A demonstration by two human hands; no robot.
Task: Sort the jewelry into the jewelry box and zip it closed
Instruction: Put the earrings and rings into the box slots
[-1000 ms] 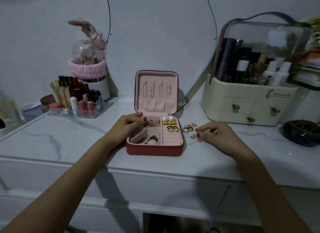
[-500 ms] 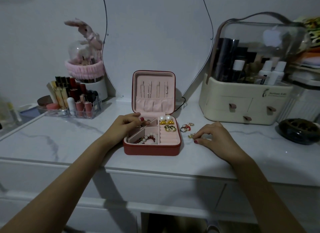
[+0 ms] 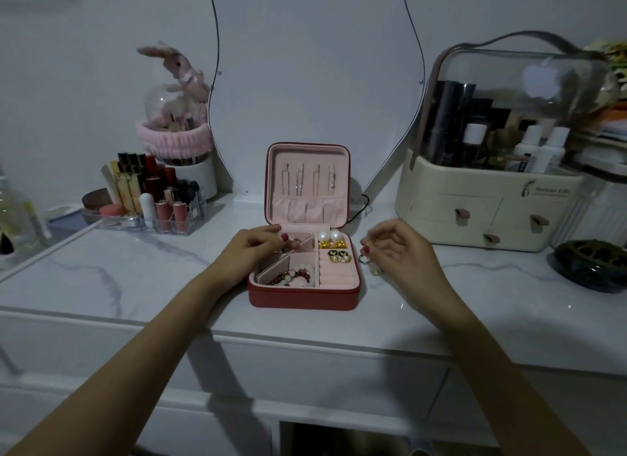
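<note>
A red jewelry box (image 3: 303, 298) with pink lining stands open on the marble top, its lid (image 3: 307, 184) upright with necklaces hung in it. Inside lie pearl earrings (image 3: 329, 236), gold studs, black-and-gold earrings (image 3: 338, 255) and a red and white bead bracelet (image 3: 296, 276). My left hand (image 3: 252, 252) rests on the box's left rear compartment, fingers curled at its edge. My right hand (image 3: 395, 252) hovers just right of the box, pinching a small gold ring (image 3: 368, 243) between fingertips. Loose rings (image 3: 366, 260) lie on the top below that hand.
A clear tray of lipsticks (image 3: 154, 204) and a pink rabbit jar (image 3: 176, 116) stand at the back left. A cream cosmetics organiser (image 3: 488, 204) with a clear dome is at the back right, a dark dish (image 3: 592, 264) beside it. A mirror (image 3: 315, 65) leans behind the box.
My right hand has lifted off the marble top with a small ring pinched in its fingertips. My left hand has stayed on the box's rear left compartment.
</note>
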